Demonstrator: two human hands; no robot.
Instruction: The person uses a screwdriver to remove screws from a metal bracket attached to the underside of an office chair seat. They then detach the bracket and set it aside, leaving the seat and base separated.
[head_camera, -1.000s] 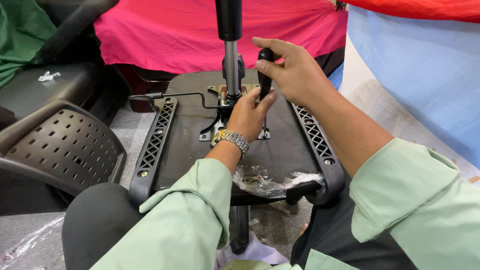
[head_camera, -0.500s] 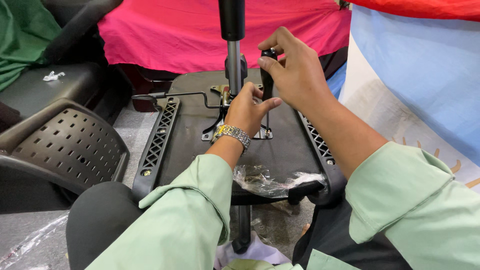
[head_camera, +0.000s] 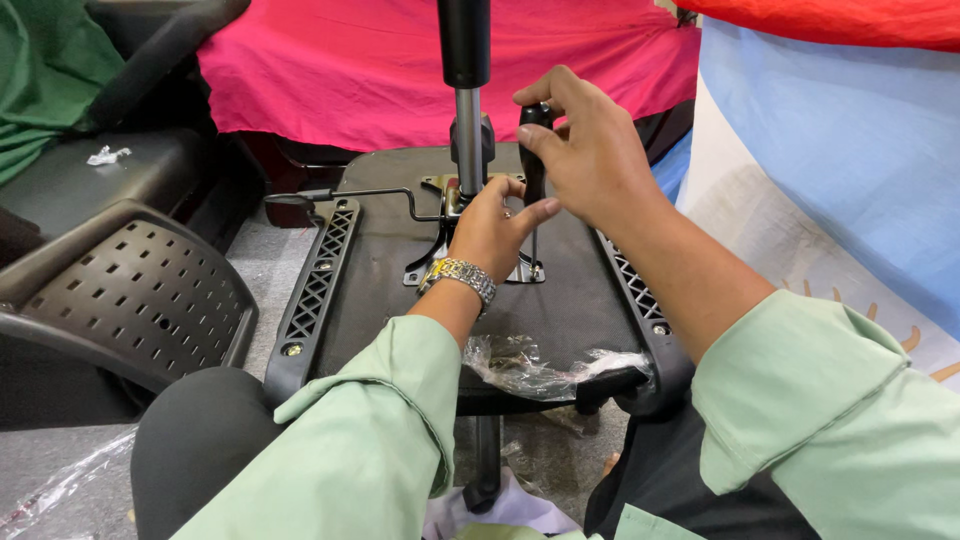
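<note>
- Step in hand (judged): driving a fastener at the metal mechanism plate (head_camera: 440, 262) on the upturned chair seat base (head_camera: 560, 300). The seat base lies underside up across the person's lap, with its front edge nearest the camera.
- R hand (head_camera: 590, 160): grip clamped round the black handle of the screwdriver (head_camera: 532, 160). The tool is upright, and its shaft runs down to the plate's right edge. Tip contact is too small to confirm.
- L hand (head_camera: 490, 225): fingers curled and resting on the plate at the foot of the gas lift column (head_camera: 465, 110), thumb toward the shaft. Whether it pinches a screw can't be told. There is a metal wristwatch (head_camera: 458, 275) on that wrist.
- The column stands vertical at seat centre. The lever rod (head_camera: 345, 195) runs from the plate toward the seat's left edge.
- Black slotted side rails (head_camera: 318, 285) run along the left and right edges. A crumpled clear plastic bag (head_camera: 530, 365) lies at the front edge.
- A perforated black chair part (head_camera: 130, 300) is to the left, well apart from the seat.
- Next move calls for (judged): keep the shaft plumb with the tip seated in the screw head, apply axial pressure, and have the L hand steady the plate and tip against slip.
</note>
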